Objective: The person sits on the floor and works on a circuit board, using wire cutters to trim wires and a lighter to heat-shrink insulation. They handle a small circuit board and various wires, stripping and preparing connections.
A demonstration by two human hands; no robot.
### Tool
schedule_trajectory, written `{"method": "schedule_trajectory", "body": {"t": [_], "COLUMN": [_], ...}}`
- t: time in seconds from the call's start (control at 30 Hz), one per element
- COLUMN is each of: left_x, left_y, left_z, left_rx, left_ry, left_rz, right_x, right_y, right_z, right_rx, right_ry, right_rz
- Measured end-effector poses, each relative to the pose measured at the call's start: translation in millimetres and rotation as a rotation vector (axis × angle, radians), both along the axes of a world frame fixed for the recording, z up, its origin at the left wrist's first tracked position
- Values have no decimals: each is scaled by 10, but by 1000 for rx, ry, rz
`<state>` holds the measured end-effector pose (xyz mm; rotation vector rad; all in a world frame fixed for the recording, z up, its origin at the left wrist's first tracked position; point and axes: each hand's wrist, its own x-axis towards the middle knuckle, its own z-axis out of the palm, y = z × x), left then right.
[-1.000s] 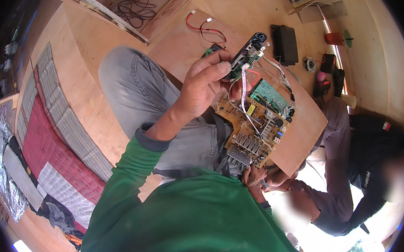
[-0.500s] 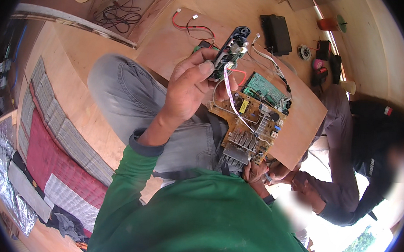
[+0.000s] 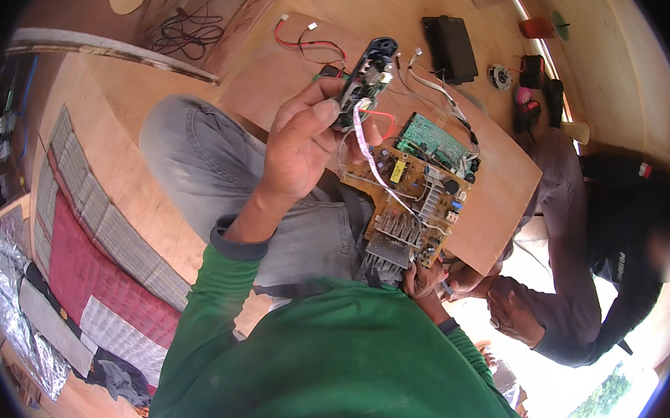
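Raised over the board, my left hand [image 3: 300, 148] is closed round a long black control panel [image 3: 356, 94] with a small circuit board on its inner side. A white ribbon cable [image 3: 364, 145] runs from it down to a brown circuit board [image 3: 386, 205] with metal heat sinks, lying tilted by my lap. At that board's lower corner, my right hand [image 3: 423, 283] grips the edge; its fingers are partly hidden. Beyond it lies a green circuit board [image 3: 433, 142]. Close by my right hand is another person's hand [image 3: 466, 279], with a thin object between them that I cannot make out.
A wooden board [image 3: 499, 197] lies under the circuit boards. Red and black wires [image 3: 311, 44] sit on its far part. Beyond are a black box [image 3: 449, 50] and an orange cup [image 3: 542, 28]. The other person's second hand [image 3: 515, 319] is at the right.
The control panel in my left hand has shifted slightly left in the picture, along with most of the scene. The other person's farther hand has moved a little. Both my grips look the same.
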<state>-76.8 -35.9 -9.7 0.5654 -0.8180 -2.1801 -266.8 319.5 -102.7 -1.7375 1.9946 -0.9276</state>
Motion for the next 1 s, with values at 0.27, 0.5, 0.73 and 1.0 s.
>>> {"method": "schedule_trajectory", "body": {"t": [0.27,0.5,0.73,1.0], "left_x": [-13,-53,-18,-59], "left_y": [50,12,26,35], "left_z": [-4,-33,-10,-9], "left_rx": [72,66,32,35], "left_ry": [72,51,35,37], "left_rz": [59,71,59,70], "right_x": [-21,-102,-81,-67], "right_y": [-2,-16,-419,-605], "right_z": [-83,591,1064,1003], "right_rx": [-62,-142,-74,98], "right_ry": [-38,84,24,51], "right_rz": [6,215,-375,-264]}}
